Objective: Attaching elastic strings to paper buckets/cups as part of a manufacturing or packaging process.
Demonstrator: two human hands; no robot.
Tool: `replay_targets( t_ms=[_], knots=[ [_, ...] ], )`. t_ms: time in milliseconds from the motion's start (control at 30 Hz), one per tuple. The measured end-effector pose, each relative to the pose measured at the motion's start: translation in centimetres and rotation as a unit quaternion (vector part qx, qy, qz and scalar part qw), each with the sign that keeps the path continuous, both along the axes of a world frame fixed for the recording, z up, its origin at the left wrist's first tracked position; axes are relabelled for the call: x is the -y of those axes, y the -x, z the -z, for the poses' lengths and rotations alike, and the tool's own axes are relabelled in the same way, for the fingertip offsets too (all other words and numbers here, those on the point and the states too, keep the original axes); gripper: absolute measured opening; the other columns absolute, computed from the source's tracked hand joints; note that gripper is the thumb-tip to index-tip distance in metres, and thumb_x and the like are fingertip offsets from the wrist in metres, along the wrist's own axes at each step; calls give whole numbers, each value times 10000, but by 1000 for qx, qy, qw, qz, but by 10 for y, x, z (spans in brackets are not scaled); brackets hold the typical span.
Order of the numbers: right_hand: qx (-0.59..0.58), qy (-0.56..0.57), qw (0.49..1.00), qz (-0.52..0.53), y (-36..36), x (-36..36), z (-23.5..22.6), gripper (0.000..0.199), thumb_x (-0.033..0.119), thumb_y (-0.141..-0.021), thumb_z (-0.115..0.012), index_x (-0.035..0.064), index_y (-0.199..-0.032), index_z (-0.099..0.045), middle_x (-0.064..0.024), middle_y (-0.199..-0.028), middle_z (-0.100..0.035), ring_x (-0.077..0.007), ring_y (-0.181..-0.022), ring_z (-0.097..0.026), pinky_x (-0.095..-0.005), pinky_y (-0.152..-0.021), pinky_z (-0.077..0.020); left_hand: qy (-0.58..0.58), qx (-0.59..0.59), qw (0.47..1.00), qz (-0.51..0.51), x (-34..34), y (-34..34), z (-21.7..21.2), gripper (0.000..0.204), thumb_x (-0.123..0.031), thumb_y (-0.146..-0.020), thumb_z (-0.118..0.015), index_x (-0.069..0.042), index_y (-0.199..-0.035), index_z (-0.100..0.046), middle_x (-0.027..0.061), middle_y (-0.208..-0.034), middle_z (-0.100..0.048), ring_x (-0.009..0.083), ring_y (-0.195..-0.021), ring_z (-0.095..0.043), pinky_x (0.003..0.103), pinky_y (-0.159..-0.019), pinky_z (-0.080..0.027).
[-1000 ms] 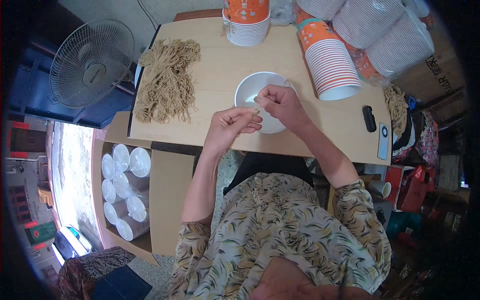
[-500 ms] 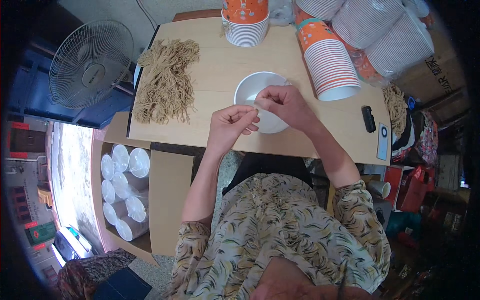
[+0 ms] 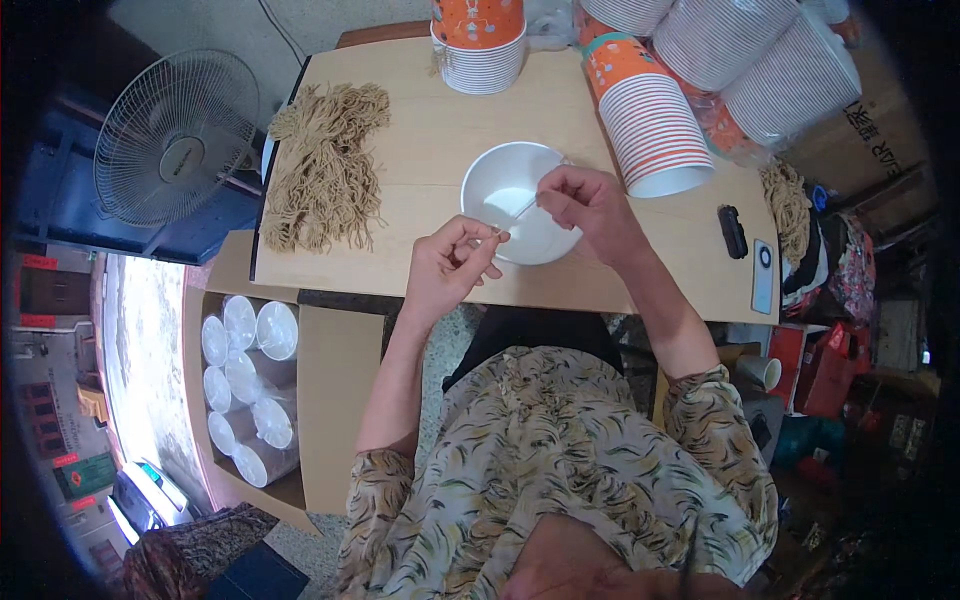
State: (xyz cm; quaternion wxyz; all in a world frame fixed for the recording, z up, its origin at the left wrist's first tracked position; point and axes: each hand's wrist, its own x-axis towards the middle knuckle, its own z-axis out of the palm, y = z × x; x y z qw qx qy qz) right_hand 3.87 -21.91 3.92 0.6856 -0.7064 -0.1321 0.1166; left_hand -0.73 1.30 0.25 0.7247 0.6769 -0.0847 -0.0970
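A white round paper tub (image 3: 485,175) stands on the wooden table (image 3: 420,140) in front of me. Just over its near side, my left hand (image 3: 445,265) is closed in a pinch between thumb and forefinger. My right hand (image 3: 598,215) pinches too, a little higher and to the right, covering part of the tub's rim. A thin pale strand (image 3: 520,211) stretches between the two sets of fingertips. Whether it is string or something stiffer is too small to tell. The tub's right side is partly hidden by my right hand.
Bundled tan cords (image 3: 322,165) lie at the table's left. An orange-and-white tub stack (image 3: 480,60) stands at the back; another stack (image 3: 655,130) lies right, near bagged tubs (image 3: 790,85). A black object (image 3: 733,232) sits near the right edge. Below left is a cardboard box (image 3: 340,400).
My hands have drawn apart, the right one moving right and the left one slightly left and down. The thin strand now shows between them. The whole view has shifted slightly.
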Motion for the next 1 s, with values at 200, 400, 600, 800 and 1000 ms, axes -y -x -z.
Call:
replay_targets(
  t_ms=[200, 400, 600, 800, 1000],
  knots=[
    [-43, -158, 984, 69, -4, 23, 13, 163, 175, -960, -673, 12, -961, -668, 46, -733, -558, -39, -645, -451, -215, -590, -348, -123, 185, 975, 11, -8, 0, 23, 64, -20, -918, -682, -6, -978, -668, 85, -1042, -729, 59, -714, -672, 207, -597, -518],
    [-19, -166, 984, 55, -1, 26, 8, 103, 119, -967, -660, 17, -978, -667, 40, -775, -580, -41, -692, -483, -215, -642, -391, -154, 193, 969, 6, -2, -1, 13, 201, -32, -870, -741, -40, -1067, -702, 85, -1050, -726, 98, -711, -668, 248, -645, -551],
    [187, 31, 982, -5, -5, 17, -11, 51, 40, -911, -691, 1, -931, -664, -9, -865, -649, -103, -825, -593, -264, -770, -479, -208, 186, 960, 28, 16, -10, -5, 246, -70, -865, -758, -62, -1109, -730, 94, -951, -741, 145, -700, -682, 276, -661, -566],
    [299, 136, 943, -53, -8, -9, -53, 427, 35, -879, -696, 51, -1297, -611, -79, -1153, -670, -166, -1005, -634, -310, -881, -509, 32, 16, 999, -12, 18, -13, 15, 197, -141, -977, -672, 41, -1045, -707, 88, -946, -737, 167, -817, -724, 265, -710, -583],
    [268, 133, 950, 89, -11, 40, -54, 925, 277, -712, -887, 3, -1467, -430, -146, -1528, -431, -268, -1425, -404, -457, -1155, -342, 349, -147, 925, -36, -1, -12, -5, 247, -154, -1039, -550, 60, -1130, -633, 171, -1023, -717, 219, -900, -740, 234, -766, -620]
  ],
)
